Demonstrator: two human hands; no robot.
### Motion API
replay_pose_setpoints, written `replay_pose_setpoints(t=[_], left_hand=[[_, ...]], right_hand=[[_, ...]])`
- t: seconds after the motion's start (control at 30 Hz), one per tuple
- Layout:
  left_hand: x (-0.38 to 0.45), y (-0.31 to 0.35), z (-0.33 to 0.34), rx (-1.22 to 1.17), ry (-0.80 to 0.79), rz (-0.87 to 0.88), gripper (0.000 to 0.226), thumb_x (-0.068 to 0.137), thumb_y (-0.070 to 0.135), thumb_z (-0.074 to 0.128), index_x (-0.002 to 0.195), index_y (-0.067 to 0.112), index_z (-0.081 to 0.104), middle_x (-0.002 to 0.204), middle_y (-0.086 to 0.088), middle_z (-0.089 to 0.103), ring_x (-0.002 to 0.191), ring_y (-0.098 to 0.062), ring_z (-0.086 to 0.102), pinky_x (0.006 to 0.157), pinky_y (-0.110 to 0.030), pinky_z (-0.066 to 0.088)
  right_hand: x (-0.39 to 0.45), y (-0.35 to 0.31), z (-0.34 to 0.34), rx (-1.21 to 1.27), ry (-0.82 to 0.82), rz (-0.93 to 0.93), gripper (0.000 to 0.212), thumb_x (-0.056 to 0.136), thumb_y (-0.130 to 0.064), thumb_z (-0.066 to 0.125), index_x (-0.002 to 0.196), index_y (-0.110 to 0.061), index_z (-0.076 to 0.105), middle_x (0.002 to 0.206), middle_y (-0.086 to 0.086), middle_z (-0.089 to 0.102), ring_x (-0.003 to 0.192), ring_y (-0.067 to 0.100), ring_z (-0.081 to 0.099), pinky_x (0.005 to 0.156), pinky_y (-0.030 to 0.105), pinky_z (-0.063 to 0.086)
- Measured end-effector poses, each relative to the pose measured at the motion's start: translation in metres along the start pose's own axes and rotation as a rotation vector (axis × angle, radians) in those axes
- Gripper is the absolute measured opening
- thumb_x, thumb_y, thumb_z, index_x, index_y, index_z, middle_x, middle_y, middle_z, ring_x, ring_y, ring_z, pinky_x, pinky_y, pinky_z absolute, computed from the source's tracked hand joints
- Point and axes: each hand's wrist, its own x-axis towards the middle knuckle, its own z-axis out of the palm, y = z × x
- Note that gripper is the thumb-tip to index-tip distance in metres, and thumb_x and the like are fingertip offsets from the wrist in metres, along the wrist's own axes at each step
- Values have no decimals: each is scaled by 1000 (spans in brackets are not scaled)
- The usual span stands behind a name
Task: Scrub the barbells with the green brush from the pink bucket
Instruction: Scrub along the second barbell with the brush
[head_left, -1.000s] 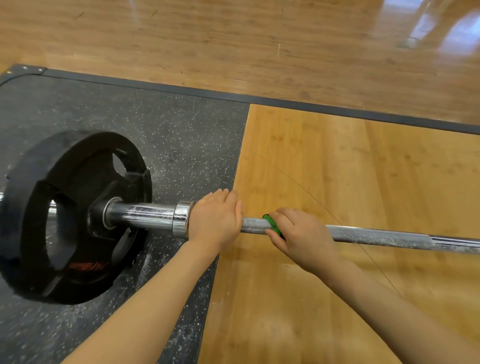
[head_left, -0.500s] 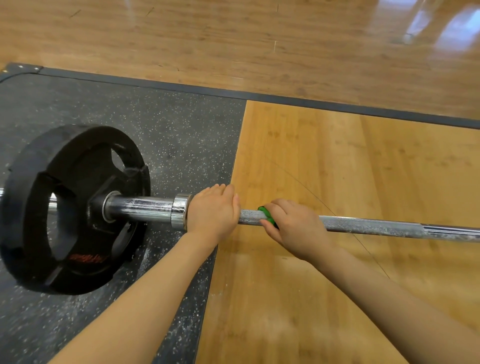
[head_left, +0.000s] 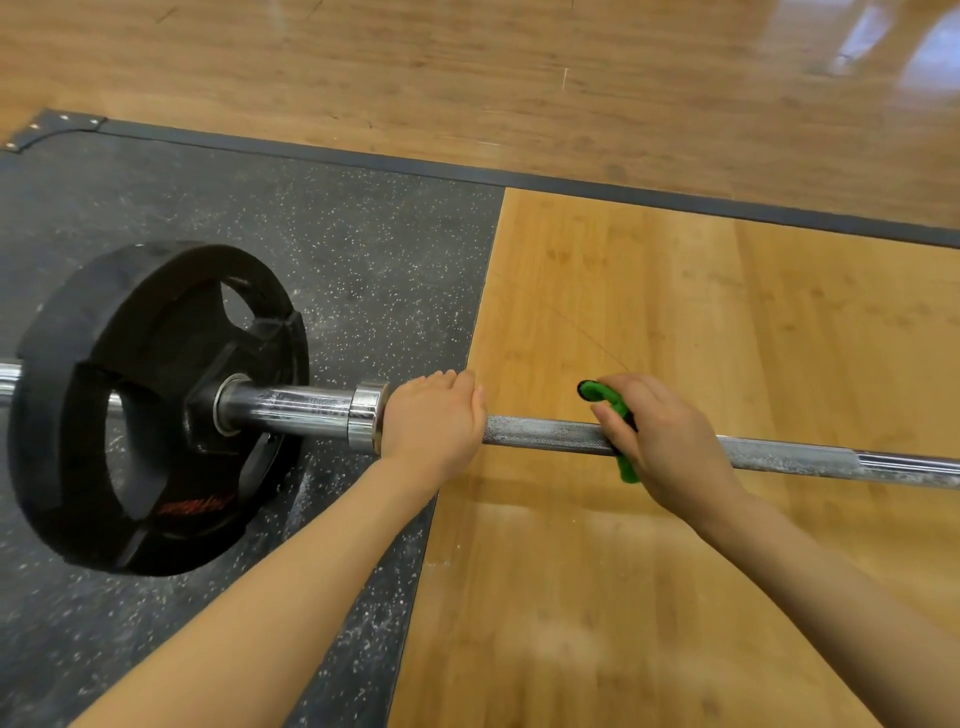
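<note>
two bare forearms reach up from the bottom edge of the view toward a barbell (head_left: 550, 434) lying across the floor from 9 o'clock to 3 o'clock. the left hand (head_left: 428, 418) sits at the centre, fingers curled over the top of the bar, gripping it right against the shiny steel collar (head_left: 369, 415). just to its 3 o'clock side the right hand (head_left: 660, 439) wraps its fingers round a green brush (head_left: 615, 410), which crosses the bar nearly upright: one green end pokes out above the bar, the other below it. the bristles are hidden under the hand, so whether they press on the metal cannot be told.

the stretch of bar between the two hands looks dark and clean; further toward 3 o'clock it is dusted white, probably with chalk. that suggests the scrubbing is part done and the dusty length is still to do.

to do this step well, it seems wise to keep the left hand firm so the bar does not roll, press the brush squarely down on the rough patterned grip, and work in short strokes toward 3 o'clock, turning the bar now and then to reach its underside.

at 9 o'clock a black weight plate (head_left: 150, 410) stands on a speckled dark rubber mat (head_left: 363, 249). under the hands is a pale wooden platform (head_left: 727, 322), and beyond it, at 12 o'clock, glossy wood flooring (head_left: 467, 78). no pink bucket is in view.
</note>
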Motion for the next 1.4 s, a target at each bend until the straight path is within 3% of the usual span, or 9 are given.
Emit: replay_pose_setpoints(t=[0.23, 0.33, 0.47, 0.53, 0.6, 0.7, 0.87, 1.07, 1.4], left_hand=[[-20, 1, -9, -28, -193, -10, 46, 92, 29, 30, 92, 7, 70, 77, -6, 70, 71, -26, 67, 61, -35, 53], [-30, 4, -15, -38, -279, -21, 54, 92, 33, 24, 99, 6, 69, 84, -8, 70, 80, -27, 67, 69, -37, 53], [-43, 8, -28, -59, -314, -47, 81, 84, 43, -4, 126, 11, 57, 117, -5, 64, 108, -24, 59, 90, -37, 42], [-47, 10, -35, -86, -303, -89, 70, 92, 43, 0, 135, 15, 49, 133, -2, 56, 122, -21, 51, 98, -33, 37], [-50, 11, -39, -118, -281, -119, 48, 102, 35, 20, 139, 16, 44, 143, -2, 49, 130, -19, 45, 104, -30, 32], [-53, 11, -35, -167, -256, -160, 42, 102, 31, 31, 135, 11, 50, 138, -7, 54, 128, -23, 49, 107, -34, 34], [-66, 12, -29, -178, -218, -150, 47, 93, 30, 29, 113, 7, 64, 111, -11, 69, 105, -28, 65, 88, -39, 51], [-74, 12, -30, -202, -195, -152, 45, 93, 28, 31, 116, 4, 62, 113, -14, 68, 107, -30, 64, 91, -40, 50], [-71, 12, -31, -223, -184, -136, 47, 93, 28, 29, 117, 4, 62, 116, -14, 67, 110, -29, 63, 93, -41, 49]], right_hand=[[-13, -1, -13, -20, -40, 37, 56, 94, -54, 38, 117, -9, 63, 105, 0, 62, 92, 17, 56, 71, 18, 32], [-19, -1, -16, 8, -48, 64, 48, 97, -46, 39, 118, -9, 62, 106, 1, 62, 93, 19, 57, 74, 24, 37], [-25, -10, -20, 21, -40, 53, 55, 94, -50, 33, 119, -10, 62, 106, 2, 63, 92, 20, 57, 73, 29, 44], [-27, -16, -20, 36, -23, 27, 51, 97, -48, 37, 118, -10, 62, 105, 2, 63, 91, 17, 54, 72, 26, 41], [-27, -22, -15, 33, 2, -14, 47, 99, -48, 40, 115, -10, 63, 104, 2, 63, 90, 13, 51, 69, 22, 37], [-31, -36, -3, 53, -23, -68, 49, 93, -46, 39, 113, -9, 63, 105, 2, 63, 88, 13, 51, 67, 18, 32], [-40, -61, 30, -84, -53, -227, 47, 92, -44, 40, 106, -7, 66, 99, 5, 67, 77, 24, 63, 61, 27, 50], [-62, -73, 55, -121, -128, -342, 46, 93, -45, 39, 102, -11, 67, 93, 2, 66, 73, 23, 62, 58, 28, 51], [-84, -14, 24, -209, -8, -339, 57, 102, -48, 30, 103, -7, 70, 96, 4, 68, 74, 23, 64, 58, 29, 51]])
